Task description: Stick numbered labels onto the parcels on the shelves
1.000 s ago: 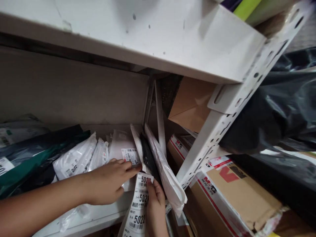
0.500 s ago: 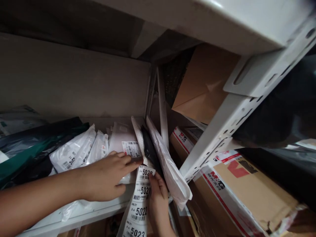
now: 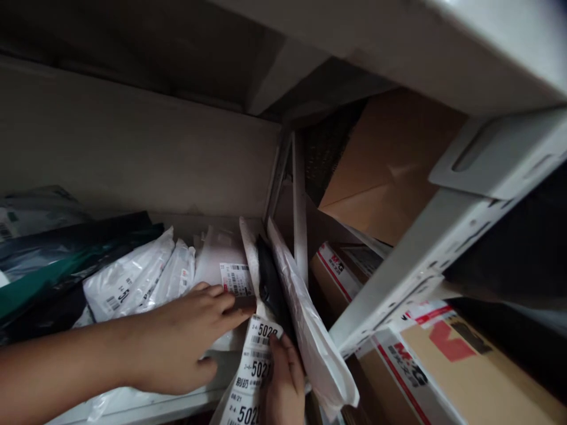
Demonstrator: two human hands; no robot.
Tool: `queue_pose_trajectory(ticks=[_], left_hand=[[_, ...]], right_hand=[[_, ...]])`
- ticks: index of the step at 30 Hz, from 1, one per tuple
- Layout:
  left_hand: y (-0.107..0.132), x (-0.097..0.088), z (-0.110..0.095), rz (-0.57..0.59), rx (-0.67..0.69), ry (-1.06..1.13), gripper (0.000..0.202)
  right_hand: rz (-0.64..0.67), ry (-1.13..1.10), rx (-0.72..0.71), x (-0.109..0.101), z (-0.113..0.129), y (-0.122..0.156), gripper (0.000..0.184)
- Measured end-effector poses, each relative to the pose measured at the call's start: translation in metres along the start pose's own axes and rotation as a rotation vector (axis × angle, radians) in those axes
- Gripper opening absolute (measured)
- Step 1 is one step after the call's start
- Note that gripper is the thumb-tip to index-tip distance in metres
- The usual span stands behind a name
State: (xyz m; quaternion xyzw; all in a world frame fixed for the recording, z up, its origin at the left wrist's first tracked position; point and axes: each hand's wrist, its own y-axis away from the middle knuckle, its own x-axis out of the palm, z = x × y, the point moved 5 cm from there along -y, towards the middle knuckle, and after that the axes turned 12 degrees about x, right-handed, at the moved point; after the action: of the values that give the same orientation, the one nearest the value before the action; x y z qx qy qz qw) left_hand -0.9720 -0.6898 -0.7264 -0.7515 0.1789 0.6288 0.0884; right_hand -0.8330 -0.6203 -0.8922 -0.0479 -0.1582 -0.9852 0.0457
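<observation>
My left hand (image 3: 186, 333) reaches into a shelf bay, its fingers stretched flat against a white mailer bag with a barcode label (image 3: 230, 265). My right hand (image 3: 286, 381) grips a strip of white number stickers (image 3: 253, 369) printed 5020, 5021 and so on, its top sticker held at the front edge of the upright parcels. A black flat parcel (image 3: 271, 289) and a white plastic mailer (image 3: 305, 324) lean against the shelf post just right of my fingers.
More white mailers (image 3: 133, 277) and dark green and black bags (image 3: 48, 271) lie at the left of the shelf. A white metal upright (image 3: 425, 265) slants across the right. Cardboard boxes with red print (image 3: 452, 360) and a brown box (image 3: 390, 171) fill the neighbouring bay.
The view has moved closer and lower into the shelf. Both hands stay where they were, the right one now lower in the picture with the sticker strip.
</observation>
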Motion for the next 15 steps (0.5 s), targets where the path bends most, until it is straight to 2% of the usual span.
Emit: queue_pose_trajectory(ticks=[2,6,10,15], left_hand=[[0.0001,-0.0001,-0.0002,-0.012,0.000,0.010,0.064],[0.0009,0.0008,0.0005,-0.038,0.002,0.009,0.068],[0.0016,0.0029,0.0006,-0.018,-0.013,-0.002,0.072],[0.0012,0.0018,-0.0020,0.014,-0.029,-0.007,0.074]], right_hand=[[0.033,0.053,-0.099,-0.0044,-0.0046,-0.0033,0.029],[0.039,0.114,-0.177,-0.0105,-0.0054,-0.0029,0.026],[-0.012,0.140,-0.149,-0.0118,-0.0024,0.0007,0.027],[0.004,0.145,-0.115,-0.0084,-0.0047,0.0025,0.027]])
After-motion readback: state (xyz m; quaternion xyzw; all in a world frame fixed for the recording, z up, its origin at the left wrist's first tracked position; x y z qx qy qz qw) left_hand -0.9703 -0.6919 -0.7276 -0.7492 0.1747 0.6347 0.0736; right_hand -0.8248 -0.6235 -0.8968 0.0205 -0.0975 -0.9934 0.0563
